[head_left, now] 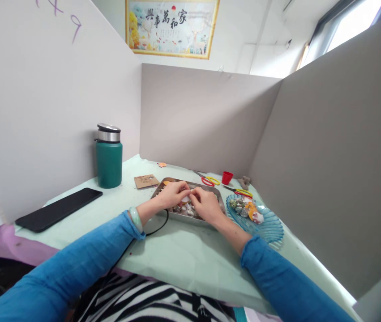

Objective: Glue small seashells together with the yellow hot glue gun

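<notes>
My left hand (pixel 174 195) and my right hand (pixel 207 205) meet over a shallow metal tray (pixel 190 218). The fingers of both are pinched together, fingertips nearly touching. Something small and whitish shows just below the fingertips, but what they grip is too small to name. Inside the tray lie many small mixed pieces (pixel 186 209), white, brown and reddish, partly covered by my hands. A bracelet (pixel 135 219) circles my left wrist.
Right of the tray, a blue ribbed glass plate (pixel 272 227) holds orange, white and greenish small pieces (pixel 251 210). Behind are red-and-yellow-handled scissors (pixel 210 180), a similar tool (pixel 242 192) and a red cup (pixel 227 177). Leftward: brown card (pixel 146 181), green bottle (pixel 109 163), black phone (pixel 59 209). Partitions enclose the table.
</notes>
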Available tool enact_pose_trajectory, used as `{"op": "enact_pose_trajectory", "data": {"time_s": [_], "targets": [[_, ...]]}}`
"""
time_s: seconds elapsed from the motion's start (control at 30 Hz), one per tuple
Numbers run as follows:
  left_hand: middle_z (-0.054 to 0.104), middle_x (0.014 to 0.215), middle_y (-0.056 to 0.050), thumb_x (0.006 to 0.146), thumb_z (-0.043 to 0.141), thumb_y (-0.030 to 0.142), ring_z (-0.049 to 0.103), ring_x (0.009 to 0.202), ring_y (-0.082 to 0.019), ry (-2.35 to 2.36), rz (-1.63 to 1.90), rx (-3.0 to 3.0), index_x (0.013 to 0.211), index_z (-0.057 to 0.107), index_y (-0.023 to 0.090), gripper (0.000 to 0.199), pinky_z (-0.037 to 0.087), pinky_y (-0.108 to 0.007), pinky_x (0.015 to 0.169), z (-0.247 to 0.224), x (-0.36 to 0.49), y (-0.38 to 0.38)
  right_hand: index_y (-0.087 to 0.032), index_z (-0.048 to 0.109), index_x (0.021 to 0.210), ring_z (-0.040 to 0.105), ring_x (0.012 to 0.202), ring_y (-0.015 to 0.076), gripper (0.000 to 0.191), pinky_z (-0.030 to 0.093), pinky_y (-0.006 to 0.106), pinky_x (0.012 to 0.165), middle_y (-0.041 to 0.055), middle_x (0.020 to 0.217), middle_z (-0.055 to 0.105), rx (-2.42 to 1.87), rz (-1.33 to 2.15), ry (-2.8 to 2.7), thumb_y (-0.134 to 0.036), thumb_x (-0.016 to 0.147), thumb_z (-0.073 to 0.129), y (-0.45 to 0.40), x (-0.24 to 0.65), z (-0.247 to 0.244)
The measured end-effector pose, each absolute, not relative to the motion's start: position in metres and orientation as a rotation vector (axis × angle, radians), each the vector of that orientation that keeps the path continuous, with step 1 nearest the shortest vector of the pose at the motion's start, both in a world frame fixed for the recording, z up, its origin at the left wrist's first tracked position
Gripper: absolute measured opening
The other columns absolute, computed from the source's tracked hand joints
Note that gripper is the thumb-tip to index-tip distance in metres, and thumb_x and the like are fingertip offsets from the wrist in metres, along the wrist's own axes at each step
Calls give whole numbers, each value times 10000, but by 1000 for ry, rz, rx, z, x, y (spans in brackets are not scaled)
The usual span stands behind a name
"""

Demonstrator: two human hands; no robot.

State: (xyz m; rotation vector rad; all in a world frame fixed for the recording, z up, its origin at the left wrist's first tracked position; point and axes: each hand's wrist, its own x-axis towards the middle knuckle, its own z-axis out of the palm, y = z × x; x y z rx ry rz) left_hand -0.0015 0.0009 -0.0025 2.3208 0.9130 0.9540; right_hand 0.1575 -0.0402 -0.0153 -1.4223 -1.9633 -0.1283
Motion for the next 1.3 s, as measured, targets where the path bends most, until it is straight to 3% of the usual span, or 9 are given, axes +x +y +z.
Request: {"op": "enact_pose_trajectory", "data": {"time_s": [1.3], "targets": [[626, 652, -4, 809, 440, 416, 555, 450, -98, 920, 941, 2290, 806, 536, 160, 273, 369, -185, 423, -5, -1, 2, -205, 615, 814, 565, 617, 130, 249, 325, 222, 591, 14, 696, 654, -1460, -121, -1979, -357, 859, 423, -42, 157, -14]]}}
